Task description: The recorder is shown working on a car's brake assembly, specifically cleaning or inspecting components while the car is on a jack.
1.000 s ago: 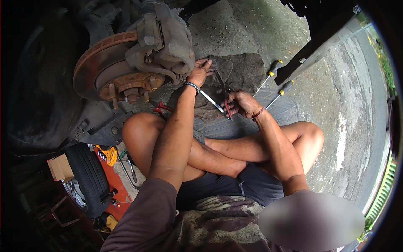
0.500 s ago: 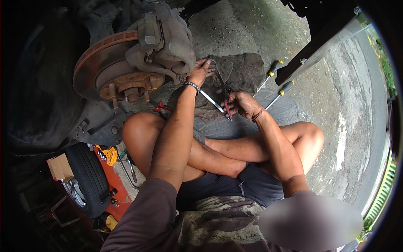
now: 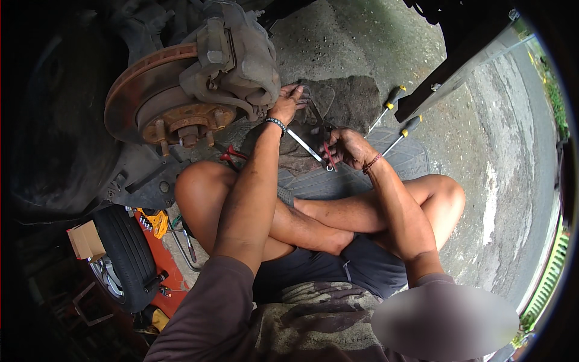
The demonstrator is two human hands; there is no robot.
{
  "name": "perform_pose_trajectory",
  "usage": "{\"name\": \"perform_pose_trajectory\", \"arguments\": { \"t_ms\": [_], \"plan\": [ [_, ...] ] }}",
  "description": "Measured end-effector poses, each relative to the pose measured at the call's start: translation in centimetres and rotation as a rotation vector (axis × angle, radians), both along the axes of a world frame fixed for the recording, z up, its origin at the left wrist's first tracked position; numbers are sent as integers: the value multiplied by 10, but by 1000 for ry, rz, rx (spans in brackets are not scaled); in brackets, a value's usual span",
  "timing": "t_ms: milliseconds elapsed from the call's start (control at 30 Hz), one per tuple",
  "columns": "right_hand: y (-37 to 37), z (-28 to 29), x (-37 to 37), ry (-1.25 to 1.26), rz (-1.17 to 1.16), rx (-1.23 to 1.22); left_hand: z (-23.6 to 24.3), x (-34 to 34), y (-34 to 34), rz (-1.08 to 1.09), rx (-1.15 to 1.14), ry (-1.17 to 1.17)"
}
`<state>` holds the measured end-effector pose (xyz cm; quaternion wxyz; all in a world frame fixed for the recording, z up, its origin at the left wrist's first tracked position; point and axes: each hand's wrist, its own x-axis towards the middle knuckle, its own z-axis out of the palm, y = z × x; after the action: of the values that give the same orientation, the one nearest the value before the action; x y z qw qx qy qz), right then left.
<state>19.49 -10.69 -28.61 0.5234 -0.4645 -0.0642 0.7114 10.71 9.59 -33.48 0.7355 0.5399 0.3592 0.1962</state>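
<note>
My left hand [image 3: 287,105] reaches in under the brake caliper [image 3: 241,66], fingers bent together at a dark, thin curved piece that I cannot make out against the cloth. My right hand [image 3: 350,148] is closed round red-handled pliers [image 3: 330,155], whose jaws are lost in the dark between the hands. Below them a silver wrench [image 3: 304,145] lies slanting on the dark cloth [image 3: 350,99], its ring end close to the pliers' handles. The rusty brake disc [image 3: 148,84] and its studded hub [image 3: 187,123] stand left of my left hand.
Two yellow-and-black screwdrivers [image 3: 412,125] lie to the right on the ground and mat [image 3: 404,160]. Another red-handled tool [image 3: 232,155] rests beside my left knee. A tyre [image 3: 126,253], a cardboard box [image 3: 85,240] and a yellow tool case [image 3: 158,223] are at lower left.
My right hand has shifted very slightly up with the pliers, and the wrench's ring end shows more plainly. My left hand stays nearly in place.
</note>
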Motion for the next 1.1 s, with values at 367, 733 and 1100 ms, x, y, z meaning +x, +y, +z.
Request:
{"name": "perform_pose_trajectory", "arguments": {
  "t_ms": [367,733,1100],
  "plan": [
    [1,-6,-1,-87,-40,-58,3,0,-1,-8,57,0],
    [1,-2,1,-43,-23,-21,1,1,-1,-23,78,-8],
    [-1,-7,3,-62,38,-51,3,2,-4,-17,193,103]
  ]
}}
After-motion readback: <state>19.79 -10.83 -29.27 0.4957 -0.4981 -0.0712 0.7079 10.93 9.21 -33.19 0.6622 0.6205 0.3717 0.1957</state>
